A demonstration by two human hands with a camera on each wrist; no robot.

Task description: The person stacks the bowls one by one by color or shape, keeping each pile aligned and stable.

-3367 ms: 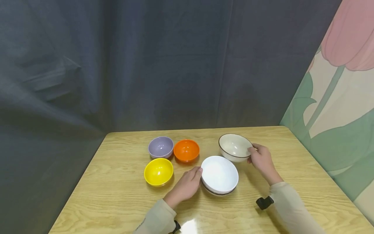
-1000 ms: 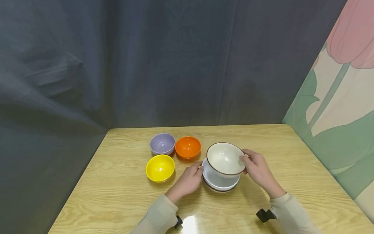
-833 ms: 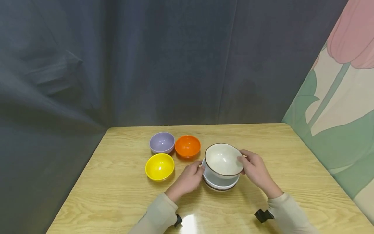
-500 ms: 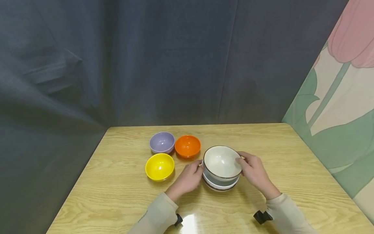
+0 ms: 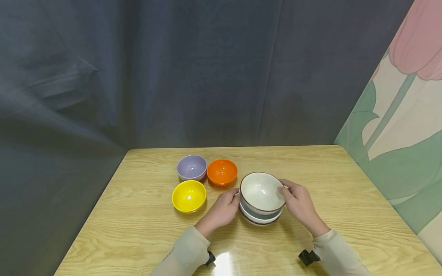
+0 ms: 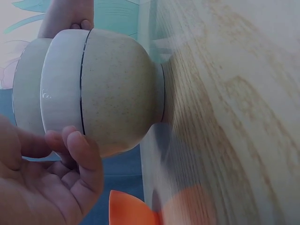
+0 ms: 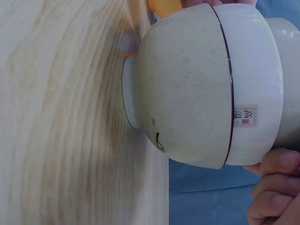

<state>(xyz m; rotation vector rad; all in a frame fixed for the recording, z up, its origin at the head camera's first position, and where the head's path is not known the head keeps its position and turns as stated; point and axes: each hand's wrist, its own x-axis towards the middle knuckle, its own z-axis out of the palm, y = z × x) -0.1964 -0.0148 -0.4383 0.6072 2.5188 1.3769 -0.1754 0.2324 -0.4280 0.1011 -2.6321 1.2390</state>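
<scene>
Since the earliest frame, the cream bowl [image 5: 261, 191] has come over from the side toward the far right corner of the desk [image 5: 114, 234] and now sits above the white bowl [image 7: 258, 84]; the left hand [image 5: 221, 211] has kept its place.

Behind the desk's far edge hangs a dark curtain [image 5: 197, 76]. Right of the desk's middle, well in from the right edge, stands the pile: a speckled bowl [image 7: 185, 79] at the bottom, the white bowl in it, the cream bowl on top, standing proud. Whether its foot touches the white bowl inside is hidden. The right hand [image 5: 302, 201] pinches the cream bowl's right rim, thumb inside. The left hand pinches the pile's left side near the white bowl's rim. Toward the far left corner, well apart from the edges, stand a yellow bowl [image 5: 188, 196], an orange bowl [image 5: 222, 172] and a purple bowl [image 5: 192, 167], close together.

As I judge it, an off-centre release could leave the cream bowl tilted or jammed, and a sideways push could tip the tall pile on its narrow foot; left fingertips might get nipped between rims.

The white bowl carries a small framed label [image 7: 244, 117], dark characters with a red mark, too blurred to read surely.
</scene>
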